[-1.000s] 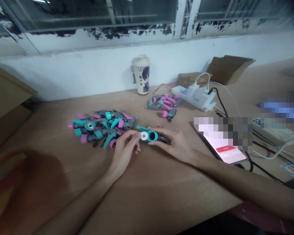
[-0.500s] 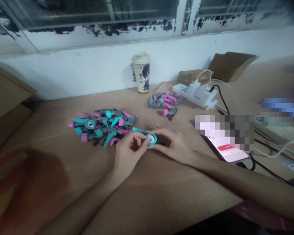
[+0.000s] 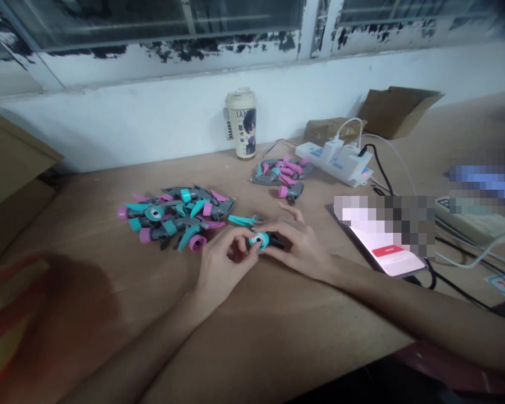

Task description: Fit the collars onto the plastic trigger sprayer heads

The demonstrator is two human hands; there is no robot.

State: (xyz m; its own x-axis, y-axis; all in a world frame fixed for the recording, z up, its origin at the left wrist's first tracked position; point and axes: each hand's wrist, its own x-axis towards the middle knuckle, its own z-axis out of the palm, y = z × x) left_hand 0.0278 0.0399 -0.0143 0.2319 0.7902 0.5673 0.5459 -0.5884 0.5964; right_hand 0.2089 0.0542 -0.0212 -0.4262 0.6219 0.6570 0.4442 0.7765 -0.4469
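Between my two hands is a trigger spray head (image 3: 264, 241) with a dark grey body, a turquoise collar and a turquoise trigger. Its collar faces me, showing a white disc with a dark hole. My left hand (image 3: 225, 258) pinches the collar's left side with thumb and forefinger. From the right, my right hand (image 3: 301, 247) grips the body, with one finger raised; the palm hides part of the body. Left of my hands lies a heap of grey spray heads (image 3: 177, 216) with pink or turquoise collars and triggers. Behind them is a smaller group of spray heads (image 3: 284, 174).
A coffee cup (image 3: 241, 123) stands against the wall. A power strip (image 3: 336, 163) with white plugs and cables lies at the back right. A lit phone (image 3: 393, 252) is right of my hands. Brown cardboard (image 3: 398, 112) stands behind, and more cardboard (image 3: 12, 157) is at left.
The spray head has turned slightly between my hands, and its collar looks more tilted. One finger of my right hand has lifted. Both heaps are unchanged.
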